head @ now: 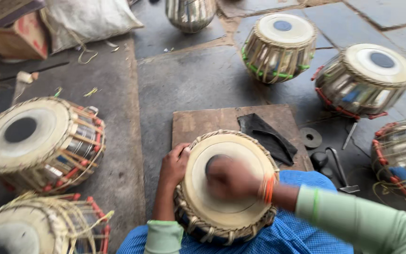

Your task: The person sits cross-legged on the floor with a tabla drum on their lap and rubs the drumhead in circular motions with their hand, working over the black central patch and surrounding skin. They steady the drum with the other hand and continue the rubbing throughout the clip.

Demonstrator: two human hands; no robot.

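We hold the drum (pixel 226 188) in our lap, above a wooden board (pixel 203 122) on the floor. Our left hand (pixel 175 164) curls around its left rim, gripping it. Our right hand (pixel 229 178) lies blurred on the drumhead's dark centre; we cannot tell whether it is open or closed.

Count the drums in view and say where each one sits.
7, with more possibly out of frame: one in the lap; two at left; a skinless metal shell at top; two upper right; one at right edge.
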